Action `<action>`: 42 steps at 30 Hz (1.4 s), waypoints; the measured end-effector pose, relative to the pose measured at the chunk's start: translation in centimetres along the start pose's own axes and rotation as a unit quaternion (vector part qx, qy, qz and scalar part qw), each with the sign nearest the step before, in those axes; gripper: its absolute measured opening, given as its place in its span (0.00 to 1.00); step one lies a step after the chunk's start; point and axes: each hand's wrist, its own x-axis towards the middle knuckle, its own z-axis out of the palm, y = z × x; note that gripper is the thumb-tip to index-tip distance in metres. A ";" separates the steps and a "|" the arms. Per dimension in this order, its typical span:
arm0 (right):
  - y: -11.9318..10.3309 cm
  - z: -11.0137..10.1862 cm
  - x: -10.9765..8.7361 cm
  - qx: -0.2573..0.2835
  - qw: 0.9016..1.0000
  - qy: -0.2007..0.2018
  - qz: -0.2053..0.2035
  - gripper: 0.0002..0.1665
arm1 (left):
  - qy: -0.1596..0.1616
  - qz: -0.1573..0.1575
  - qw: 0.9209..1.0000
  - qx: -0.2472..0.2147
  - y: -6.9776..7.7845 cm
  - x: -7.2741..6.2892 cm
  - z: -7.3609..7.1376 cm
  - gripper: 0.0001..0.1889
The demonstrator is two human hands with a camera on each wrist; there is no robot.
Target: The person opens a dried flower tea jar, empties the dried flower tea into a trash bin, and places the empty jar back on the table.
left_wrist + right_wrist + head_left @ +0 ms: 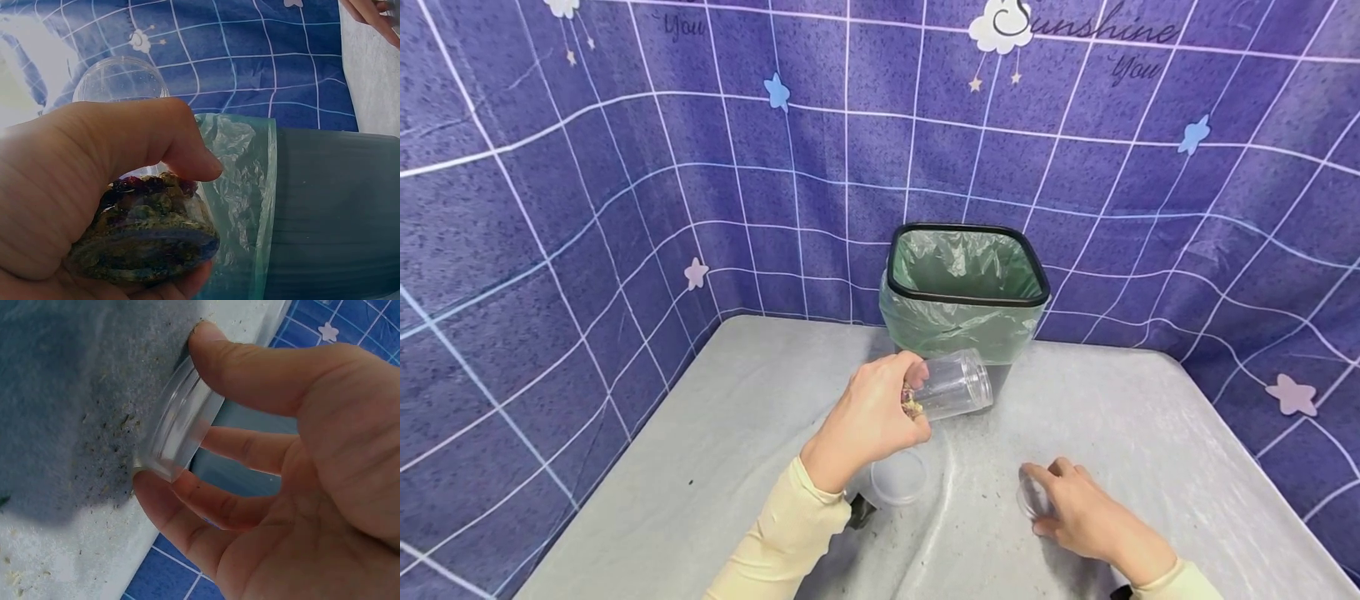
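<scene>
My left hand [867,414] grips a clear plastic jar [957,387] near its base, fingers wrapped round it. The jar is tipped almost onto its side, its uncovered mouth facing right, in front of the bin. Dried flower bits [153,206] of dark red and yellow-green are gathered at the jar's base end. Low over the table at the right, my right hand [1086,515] pinches a clear round lid [178,422] by its rim, thumb on one side and fingers on the other. Another clear round disc [898,477], like a lid, lies flat below the left hand.
A dark bin [1000,375] with a black rim and green plastic liner [962,327] stands at the back of the grey-covered table [737,417]. Small crumbs [112,434] are scattered near the right hand. A purple-blue grid-patterned curtain [820,200] encloses the table's back and sides.
</scene>
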 end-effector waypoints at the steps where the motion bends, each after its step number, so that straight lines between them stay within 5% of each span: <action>1: 0.0 0.0 0.0 0.004 1.000 -0.003 0.004 0.44 | 0.000 -0.001 1.000 0.000 0.0 0.0 0.0 0.22; 11: 0.5 -1.0 0.0 0.012 0.998 0.058 -0.033 0.44 | -0.001 -0.008 1.000 -0.004 0.1 0.0 -0.4 0.23; 23: 0.2 -5.2 0.5 0.011 0.987 0.148 -0.057 0.37 | 0.000 -0.006 1.000 0.001 0.0 0.0 -0.5 0.23; 42: -0.2 -13.5 2.9 0.022 0.942 0.306 -0.134 0.45 | 0.006 -0.009 1.000 0.003 -0.3 0.0 -0.7 0.22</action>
